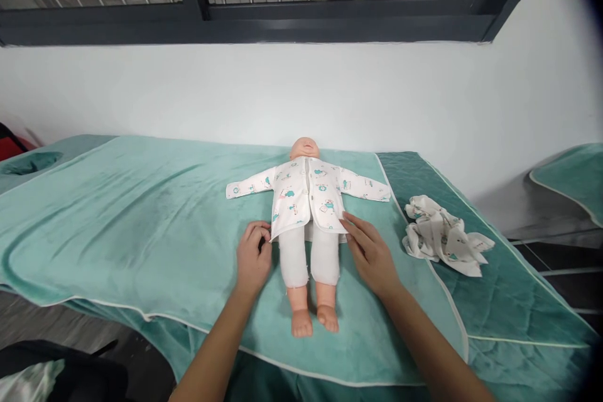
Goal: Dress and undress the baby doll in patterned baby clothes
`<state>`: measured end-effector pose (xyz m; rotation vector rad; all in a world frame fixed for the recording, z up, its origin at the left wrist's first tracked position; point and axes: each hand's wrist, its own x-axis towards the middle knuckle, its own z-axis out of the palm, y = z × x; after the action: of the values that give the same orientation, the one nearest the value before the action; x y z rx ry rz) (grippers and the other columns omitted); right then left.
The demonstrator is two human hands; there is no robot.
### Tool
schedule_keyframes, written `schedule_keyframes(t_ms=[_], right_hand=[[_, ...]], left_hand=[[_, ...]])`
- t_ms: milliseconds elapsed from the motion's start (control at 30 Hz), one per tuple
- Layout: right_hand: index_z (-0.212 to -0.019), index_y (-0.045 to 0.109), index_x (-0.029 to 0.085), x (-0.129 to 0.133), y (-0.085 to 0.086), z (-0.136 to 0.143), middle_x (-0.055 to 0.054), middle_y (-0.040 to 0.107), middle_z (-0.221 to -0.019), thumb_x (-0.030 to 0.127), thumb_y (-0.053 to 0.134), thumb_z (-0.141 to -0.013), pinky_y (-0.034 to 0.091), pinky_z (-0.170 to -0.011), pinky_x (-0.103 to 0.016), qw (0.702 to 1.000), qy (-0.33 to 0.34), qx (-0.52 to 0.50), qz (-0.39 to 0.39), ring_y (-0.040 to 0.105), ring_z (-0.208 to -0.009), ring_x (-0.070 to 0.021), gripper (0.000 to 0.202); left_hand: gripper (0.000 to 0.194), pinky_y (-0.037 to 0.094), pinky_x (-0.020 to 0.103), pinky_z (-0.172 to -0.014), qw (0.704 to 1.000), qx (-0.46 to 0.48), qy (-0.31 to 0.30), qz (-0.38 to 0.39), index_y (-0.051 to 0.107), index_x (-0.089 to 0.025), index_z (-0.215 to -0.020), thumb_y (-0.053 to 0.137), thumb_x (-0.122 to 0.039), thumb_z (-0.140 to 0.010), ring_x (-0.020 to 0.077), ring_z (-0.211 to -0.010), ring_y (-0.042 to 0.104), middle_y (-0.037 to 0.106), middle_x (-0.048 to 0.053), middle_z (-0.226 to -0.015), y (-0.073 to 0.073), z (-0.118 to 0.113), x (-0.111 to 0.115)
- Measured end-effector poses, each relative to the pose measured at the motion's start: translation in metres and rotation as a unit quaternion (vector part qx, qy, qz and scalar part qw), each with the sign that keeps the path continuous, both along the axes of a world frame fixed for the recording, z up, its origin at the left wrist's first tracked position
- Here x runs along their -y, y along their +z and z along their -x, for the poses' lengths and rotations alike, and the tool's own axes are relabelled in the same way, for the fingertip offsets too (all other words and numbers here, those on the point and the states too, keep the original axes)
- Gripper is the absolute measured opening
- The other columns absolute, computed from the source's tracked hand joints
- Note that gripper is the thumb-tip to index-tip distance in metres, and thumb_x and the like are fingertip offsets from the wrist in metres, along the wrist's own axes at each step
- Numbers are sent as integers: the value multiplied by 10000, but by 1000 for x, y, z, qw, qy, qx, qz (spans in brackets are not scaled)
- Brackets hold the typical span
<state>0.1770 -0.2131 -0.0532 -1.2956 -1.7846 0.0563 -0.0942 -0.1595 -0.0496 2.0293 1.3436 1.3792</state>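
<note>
A baby doll [301, 317] lies on its back, head toward the wall and bare feet toward me. It wears a white printed jacket [287, 198] with both sleeves stretched out sideways; the front edges meet at the chest and part at the hem. White cloth covers its legs down to the shins. My left hand [254, 254] is closed at the jacket's lower left corner, fingers curled at the hem. At the lower right corner, my right hand [372, 254] touches the hem with its fingers stretched out and slightly apart.
A crumpled white printed cloth [445, 235] lies to the right on the dark green quilted cover [509, 301]. Light green velvet cover [141, 220] spreads under the doll. Behind the bed stands a white wall [211, 94] below a barred window [292, 25]. A black item [80, 370] sits lower left.
</note>
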Motion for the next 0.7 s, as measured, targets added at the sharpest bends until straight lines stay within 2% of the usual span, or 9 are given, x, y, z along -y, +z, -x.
schedule_keyframes(t_ms=[167, 267, 367, 500, 700], right_hand=[[-1224, 585, 250, -2, 1, 2, -84, 586, -1258, 192, 476, -939, 478, -1003, -423, 997, -61, -32, 15, 562, -1169, -227, 310], [-1204, 563, 212, -5, -1, 3, -87, 593, -1129, 240, 536, -892, 519, -831, -384, 990, -120, -50, 54, 605, -941, -212, 314], [-1201, 547, 193, -8, -4, 2, -44, 585, -953, 279, 566, -852, 487, -709, -352, 981, -158, -38, 103, 563, -755, -187, 360], [-1187, 549, 205, -9, -8, 0, -2, 576, -826, 266, 537, -827, 433, -666, -323, 975, -171, -16, 144, 554, -727, -190, 366], [-1164, 560, 209, -9, -5, 1, 17, 559, -752, 228, 486, -794, 415, -655, -314, 970, -184, -31, 154, 564, -713, -195, 377]], left_hand=[[160, 365, 306, -688, 1000, -22, 14, 17, 459, -214, -737, 438, -56, -748, 174, -747, 482, 506, -1, -762, -3, 2, 1], [155, 346, 300, -667, 999, -18, 24, 24, 449, -213, -733, 430, -61, -755, 164, -708, 461, 487, -12, -731, -5, 3, 2], [156, 336, 294, -649, 999, -8, 36, 25, 441, -212, -720, 423, -64, -767, 157, -682, 450, 469, -18, -704, -6, 2, 2], [160, 331, 287, -626, 998, 18, 51, 18, 434, -212, -706, 430, -70, -779, 150, -661, 439, 456, -21, -687, -5, 2, 2], [168, 339, 285, -630, 998, 30, 55, 7, 430, -212, -695, 429, -69, -784, 150, -670, 444, 462, -18, -692, -3, 2, 2]])
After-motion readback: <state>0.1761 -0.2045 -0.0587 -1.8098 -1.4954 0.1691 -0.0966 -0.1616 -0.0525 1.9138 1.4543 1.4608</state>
